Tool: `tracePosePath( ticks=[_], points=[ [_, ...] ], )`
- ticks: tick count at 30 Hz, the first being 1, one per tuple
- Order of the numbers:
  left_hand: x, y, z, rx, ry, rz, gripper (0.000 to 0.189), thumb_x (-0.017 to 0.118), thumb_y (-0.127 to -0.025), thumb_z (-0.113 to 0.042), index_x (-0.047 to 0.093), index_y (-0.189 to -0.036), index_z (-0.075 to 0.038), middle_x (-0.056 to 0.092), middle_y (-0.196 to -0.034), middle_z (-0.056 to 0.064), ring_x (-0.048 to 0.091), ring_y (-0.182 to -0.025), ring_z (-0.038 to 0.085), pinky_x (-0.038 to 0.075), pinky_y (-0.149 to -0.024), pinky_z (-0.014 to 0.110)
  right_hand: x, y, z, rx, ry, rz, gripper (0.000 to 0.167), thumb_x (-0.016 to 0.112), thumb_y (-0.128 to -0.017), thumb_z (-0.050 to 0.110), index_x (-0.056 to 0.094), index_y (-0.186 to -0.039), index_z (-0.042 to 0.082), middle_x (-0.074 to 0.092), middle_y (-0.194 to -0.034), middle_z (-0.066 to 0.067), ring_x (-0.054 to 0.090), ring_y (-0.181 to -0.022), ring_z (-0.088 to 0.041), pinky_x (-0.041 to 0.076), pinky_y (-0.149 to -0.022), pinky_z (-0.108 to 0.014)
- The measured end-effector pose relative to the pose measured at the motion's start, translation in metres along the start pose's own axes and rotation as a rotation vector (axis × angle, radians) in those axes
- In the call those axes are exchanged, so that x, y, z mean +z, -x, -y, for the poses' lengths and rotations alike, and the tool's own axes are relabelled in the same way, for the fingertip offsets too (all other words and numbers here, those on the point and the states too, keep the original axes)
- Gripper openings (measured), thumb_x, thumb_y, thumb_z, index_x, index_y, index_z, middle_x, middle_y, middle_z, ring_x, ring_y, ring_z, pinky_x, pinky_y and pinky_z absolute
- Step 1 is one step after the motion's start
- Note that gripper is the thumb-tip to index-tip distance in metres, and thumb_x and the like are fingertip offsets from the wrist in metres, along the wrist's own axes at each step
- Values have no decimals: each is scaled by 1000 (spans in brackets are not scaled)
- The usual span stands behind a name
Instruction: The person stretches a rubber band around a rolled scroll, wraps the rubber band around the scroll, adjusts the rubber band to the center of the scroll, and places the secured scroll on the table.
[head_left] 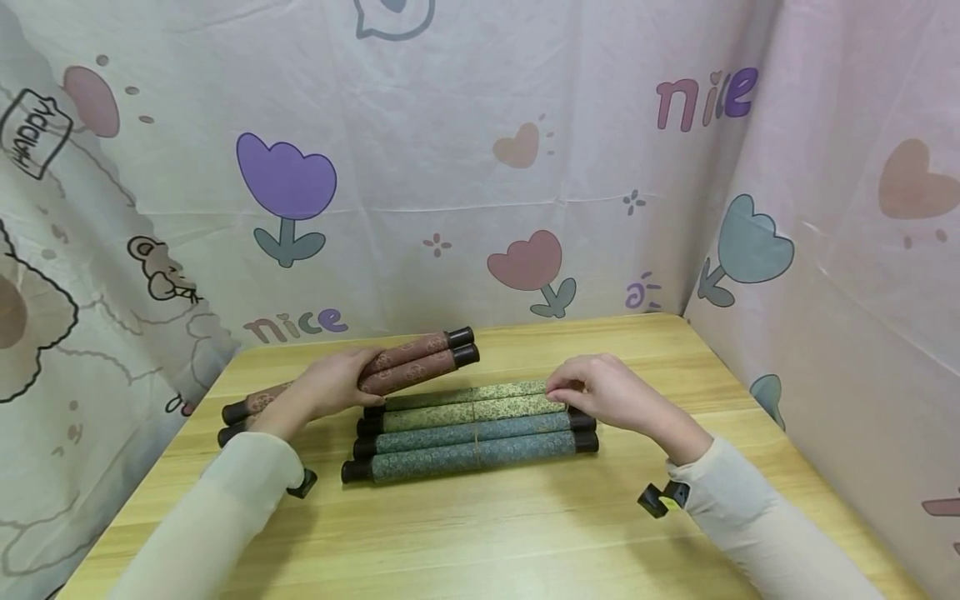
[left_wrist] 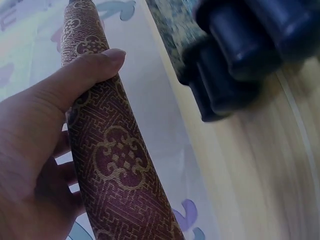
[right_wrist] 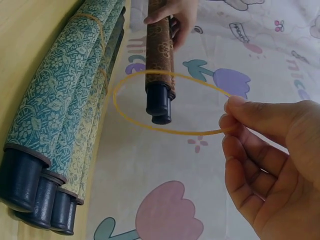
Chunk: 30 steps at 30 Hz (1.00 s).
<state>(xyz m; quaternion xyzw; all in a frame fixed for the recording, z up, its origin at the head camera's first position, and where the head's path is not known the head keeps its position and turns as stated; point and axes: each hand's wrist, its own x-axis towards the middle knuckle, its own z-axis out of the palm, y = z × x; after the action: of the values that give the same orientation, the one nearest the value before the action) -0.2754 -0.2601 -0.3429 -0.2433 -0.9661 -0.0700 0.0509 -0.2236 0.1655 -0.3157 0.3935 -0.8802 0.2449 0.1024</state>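
Note:
My left hand [head_left: 326, 385] grips a pair of maroon patterned scrolls [head_left: 412, 372] with black end knobs, tilted at the back left of the table. In the left wrist view the thumb lies across the maroon cloth, fingers behind it. My right hand [head_left: 611, 396] is above the right ends of the other scrolls. Between thumb and forefinger it pinches a yellow rubber band [right_wrist: 200, 133], which hangs as a loose loop. Beside it lie two blue-green scrolls [head_left: 525, 450] and two yellow-green scrolls [head_left: 517, 406], side by side, with thin bands around their middles.
A light wooden table [head_left: 480, 533] carries the scrolls. Behind it and along both sides hangs a pale curtain [head_left: 420, 167] printed with flowers and letters. Small black devices [head_left: 663, 498] sit at both wrists.

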Motion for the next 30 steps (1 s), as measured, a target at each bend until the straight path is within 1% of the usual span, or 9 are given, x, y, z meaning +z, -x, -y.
tracePosePath(
  ticks=[6, 13, 19, 23, 27, 30],
  points=[
    [-2, 1, -20, 52, -9, -9, 83, 82, -78, -41, 46, -143, -5, 59, -128, 17, 60, -108, 36, 49, -87, 55, -1, -3, 2, -13, -12, -9, 7, 72, -91, 17, 76, -95, 21, 69, -93, 12, 62, -81, -3, 53, -69, -27],
    [-6, 3, -44, 106, -27, 9, 86, 81, -79, -41, 42, -146, -4, 54, -135, 18, 56, -116, 39, 45, -96, 57, -2, -6, 4, -14, -42, -49, 6, 72, -91, 18, 75, -95, 21, 69, -92, 11, 62, -80, -3, 52, -66, -26],
    [-7, 5, -60, 146, -23, 6, 88, 82, -78, -43, 41, -148, -7, 54, -135, 16, 56, -117, 37, 47, -95, 56, -2, -8, 6, 10, -57, -79, 5, 73, -90, 18, 75, -94, 20, 67, -88, 14, 61, -79, -2, 52, -66, -26],
    [-8, 7, -70, 188, -29, 2, 88, 81, -79, -43, 41, -148, -8, 54, -134, 15, 57, -116, 36, 47, -96, 54, 0, -9, 4, 19, -70, -111, 6, 74, -89, 16, 75, -94, 18, 67, -86, 14, 60, -77, -3, 51, -64, -27],
    [-9, 8, -79, 228, -42, 2, 88, 81, -79, -44, 41, -148, -9, 54, -135, 14, 56, -117, 35, 47, -96, 53, 1, -11, 1, 22, -81, -148, 7, 74, -89, 15, 75, -95, 17, 68, -87, 12, 60, -78, -4, 51, -66, -29],
    [-10, 10, -84, 246, -49, -4, 88, 81, -78, -45, 40, -148, -10, 54, -136, 13, 56, -117, 34, 47, -97, 52, 1, -12, -1, 35, -98, -163, 7, 73, -89, 15, 75, -95, 18, 68, -90, 11, 61, -80, -6, 52, -68, -31]
  ],
)
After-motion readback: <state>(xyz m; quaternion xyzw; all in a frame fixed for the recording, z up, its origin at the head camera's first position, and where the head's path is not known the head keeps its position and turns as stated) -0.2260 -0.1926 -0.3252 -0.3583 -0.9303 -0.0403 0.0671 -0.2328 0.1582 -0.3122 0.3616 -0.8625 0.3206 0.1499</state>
